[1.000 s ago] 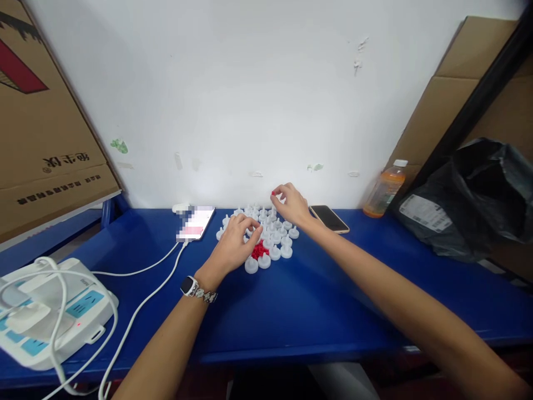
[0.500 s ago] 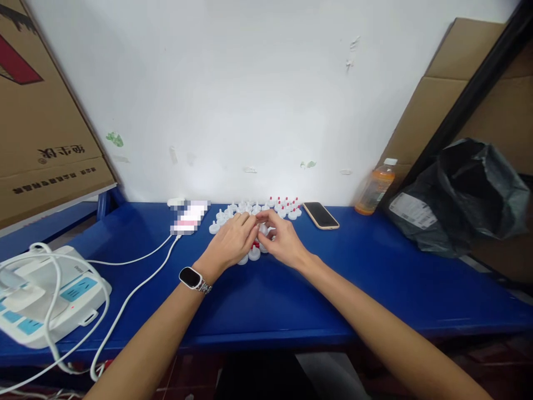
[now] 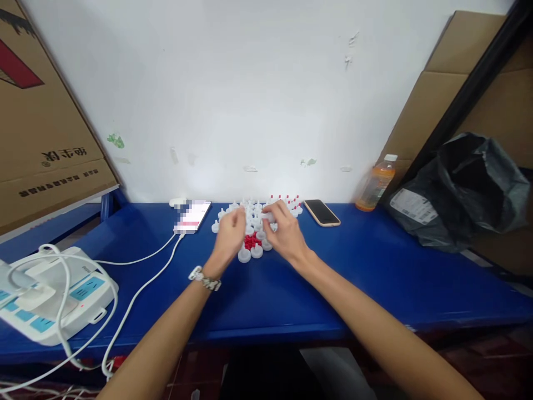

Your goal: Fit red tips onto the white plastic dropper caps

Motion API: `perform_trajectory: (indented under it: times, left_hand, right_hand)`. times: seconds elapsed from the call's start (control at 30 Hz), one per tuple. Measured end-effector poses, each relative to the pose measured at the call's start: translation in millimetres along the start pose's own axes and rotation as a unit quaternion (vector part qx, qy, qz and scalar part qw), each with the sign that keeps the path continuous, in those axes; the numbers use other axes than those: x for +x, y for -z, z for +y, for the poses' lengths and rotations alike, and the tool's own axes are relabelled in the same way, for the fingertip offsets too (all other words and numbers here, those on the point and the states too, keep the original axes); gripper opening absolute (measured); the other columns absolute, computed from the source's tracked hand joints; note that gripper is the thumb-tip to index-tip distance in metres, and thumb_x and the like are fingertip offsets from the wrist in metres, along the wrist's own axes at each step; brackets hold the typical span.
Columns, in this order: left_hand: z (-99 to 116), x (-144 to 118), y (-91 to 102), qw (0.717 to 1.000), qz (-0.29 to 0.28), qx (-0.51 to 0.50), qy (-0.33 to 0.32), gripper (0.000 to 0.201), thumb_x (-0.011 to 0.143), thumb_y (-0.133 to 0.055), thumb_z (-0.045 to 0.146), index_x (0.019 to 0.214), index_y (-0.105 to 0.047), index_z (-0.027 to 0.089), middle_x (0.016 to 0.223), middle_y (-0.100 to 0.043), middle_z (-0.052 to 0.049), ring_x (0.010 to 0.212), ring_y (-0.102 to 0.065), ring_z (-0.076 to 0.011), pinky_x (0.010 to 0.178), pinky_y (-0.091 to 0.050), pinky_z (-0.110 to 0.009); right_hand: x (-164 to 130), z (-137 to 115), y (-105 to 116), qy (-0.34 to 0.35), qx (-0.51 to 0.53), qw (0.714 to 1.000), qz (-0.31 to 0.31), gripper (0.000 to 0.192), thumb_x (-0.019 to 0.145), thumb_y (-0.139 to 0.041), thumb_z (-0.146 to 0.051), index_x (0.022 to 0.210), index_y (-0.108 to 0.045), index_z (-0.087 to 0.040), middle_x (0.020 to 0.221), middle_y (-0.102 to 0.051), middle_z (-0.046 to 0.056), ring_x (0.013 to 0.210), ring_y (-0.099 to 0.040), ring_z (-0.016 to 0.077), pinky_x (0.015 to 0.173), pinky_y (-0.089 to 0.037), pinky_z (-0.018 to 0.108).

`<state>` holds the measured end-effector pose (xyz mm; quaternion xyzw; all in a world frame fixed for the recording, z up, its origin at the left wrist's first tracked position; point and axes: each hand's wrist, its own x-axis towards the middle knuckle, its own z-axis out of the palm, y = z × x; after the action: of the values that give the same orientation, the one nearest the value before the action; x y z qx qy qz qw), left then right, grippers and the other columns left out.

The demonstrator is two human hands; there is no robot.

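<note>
Several small white plastic caps [image 3: 250, 254] with stems stand clustered on the blue table [image 3: 291, 289] near the wall. A little heap of red tips [image 3: 250, 241] lies among them. Farther back, several white caps with red tips [image 3: 291, 203] stand in rows. My left hand [image 3: 228, 240], with a watch on the wrist, hovers over the left of the cluster, blurred, fingers pinched together. My right hand [image 3: 283, 232] is just right of the red heap, holding a white cap [image 3: 268, 217] at its fingertips. Whether the left fingers hold anything is hidden.
A phone with a white cable [image 3: 192, 216] lies left of the caps, a dark phone [image 3: 321, 213] to the right. An orange drink bottle [image 3: 375, 184] and a black bag [image 3: 462, 194] stand at the far right. A white power strip [image 3: 54, 297] sits at the left edge, with cardboard boxes [image 3: 37, 111] behind it.
My right hand came back from the rear rows to the red heap, then lifted with a white cap. My left hand rose off the cluster and turned on edge.
</note>
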<state>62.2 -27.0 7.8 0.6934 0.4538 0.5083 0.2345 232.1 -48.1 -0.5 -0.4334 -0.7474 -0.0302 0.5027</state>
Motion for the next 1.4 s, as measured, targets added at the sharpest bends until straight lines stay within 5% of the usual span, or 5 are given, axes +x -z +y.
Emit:
perform_trajectory:
  times: [0.1, 0.37, 0.83, 1.13, 1.4]
  left_hand:
    - [-11.9, 5.7, 17.8, 0.999, 0.010, 0.036, -0.017, 0.044, 0.100, -0.035, 0.045, 0.063, -0.038, 0.021, 0.056, -0.038, 0.003, 0.055, -0.036, -0.0131, 0.054, -0.030, -0.028]
    - [-21.4, -2.7, 14.3, 0.944, -0.210, 0.225, -0.120, 0.031, 0.094, -0.051, 0.045, 0.088, -0.072, 0.024, 0.099, -0.064, -0.006, 0.096, -0.053, -0.0252, 0.087, -0.041, -0.042]
    - [-9.6, -6.5, 6.3, 0.949, -0.190, 0.201, -0.152, 0.027, 0.096, -0.049, 0.037, 0.083, -0.066, 0.021, 0.096, -0.061, -0.005, 0.094, -0.050, -0.0227, 0.087, -0.040, -0.041]
    - [-13.8, -7.8, -6.3, 0.956, -0.157, 0.183, -0.169, 0.025, 0.097, -0.048, 0.034, 0.082, -0.064, 0.021, 0.098, -0.059, -0.005, 0.095, -0.050, -0.0222, 0.089, -0.042, -0.041]
    - [-15.1, -0.5, -12.5, 0.966, -0.143, 0.153, -0.153, 0.027, 0.097, -0.048, 0.036, 0.080, -0.063, 0.021, 0.097, -0.060, -0.004, 0.096, -0.051, -0.0218, 0.090, -0.042, -0.041]
  right_hand:
    - [0.4, 19.9, 8.8, -0.070, -0.001, 0.996, 0.050, 0.013, 0.087, -0.051, -0.018, 0.097, -0.060, -0.021, 0.099, -0.061, 0.005, 0.079, -0.058, 0.0182, 0.078, -0.048, 0.033]
    - [6.9, 49.7, 16.8, -0.167, 0.032, 0.983, 0.068, 0.018, 0.081, -0.062, -0.034, 0.088, -0.069, -0.019, 0.098, -0.063, 0.006, 0.086, -0.060, 0.0198, 0.077, -0.048, 0.032]
    - [68.0, 103.6, -22.3, -0.147, -0.229, 0.929, -0.252, 0.020, 0.084, -0.056, -0.023, 0.088, -0.076, -0.020, 0.092, -0.076, 0.008, 0.097, -0.063, 0.0241, 0.092, -0.027, 0.038]
    - [77.5, 119.4, -30.8, -0.177, -0.233, 0.937, -0.192, 0.031, 0.089, -0.051, -0.042, 0.100, -0.074, -0.023, 0.095, -0.074, 0.008, 0.104, -0.059, 0.0274, 0.092, -0.026, 0.040]
    - [99.4, 135.0, -57.4, -0.219, -0.329, 0.896, -0.203, 0.028, 0.083, -0.059, -0.034, 0.092, -0.073, -0.012, 0.097, -0.073, 0.018, 0.102, -0.060, 0.0312, 0.094, -0.024, 0.043]
